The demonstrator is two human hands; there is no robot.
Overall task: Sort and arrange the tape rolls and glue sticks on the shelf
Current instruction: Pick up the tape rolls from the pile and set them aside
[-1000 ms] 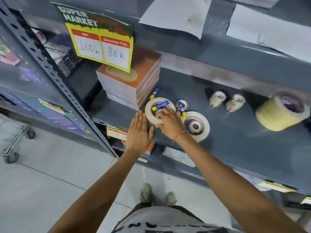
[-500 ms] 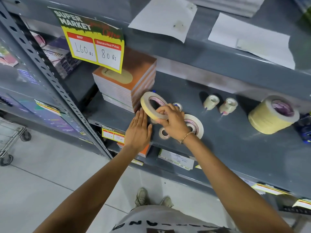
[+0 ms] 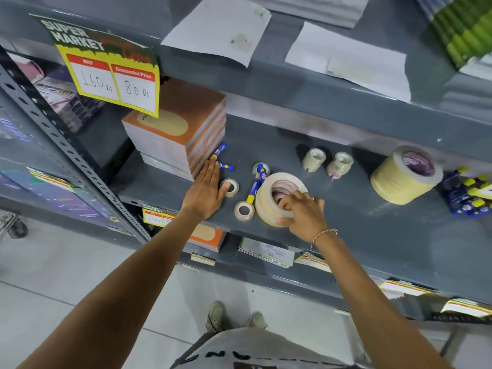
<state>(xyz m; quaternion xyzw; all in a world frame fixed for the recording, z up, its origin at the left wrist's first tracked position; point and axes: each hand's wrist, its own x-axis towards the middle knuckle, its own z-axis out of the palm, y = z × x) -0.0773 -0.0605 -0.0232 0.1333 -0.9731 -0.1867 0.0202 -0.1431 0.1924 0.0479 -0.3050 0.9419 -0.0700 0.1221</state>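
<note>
On the grey shelf (image 3: pixel 372 230) my right hand (image 3: pixel 300 211) grips a wide cream tape roll (image 3: pixel 277 193) stacked on another like it. My left hand (image 3: pixel 206 191) lies flat and open on the shelf, its thumb touching a small tape roll (image 3: pixel 230 187). Another small roll (image 3: pixel 243 210) lies near the front edge, a third (image 3: pixel 261 169) behind the stack. Blue-and-yellow glue sticks lie loose: one (image 3: pixel 220 151) against the books, one (image 3: pixel 225 165) by my left fingertips, one (image 3: pixel 253 192) beside the stack. Two small rolls (image 3: pixel 314 159) (image 3: pixel 340 164) and a thick yellowish roll (image 3: pixel 404 174) sit further right.
A stack of orange-covered books (image 3: pixel 178 131) stands at the shelf's left under a yellow price sign (image 3: pixel 111 75). A packet of glue sticks (image 3: pixel 468 195) lies at the far right. The upper shelf holds paper sheets (image 3: pixel 346 59). A perforated upright post (image 3: pixel 66 145) borders the left.
My right hand carried the wide tape roll it had lifted to the right and set it on the other wide roll. Small rolls and glue sticks once beneath it are uncovered. My left hand stayed flat.
</note>
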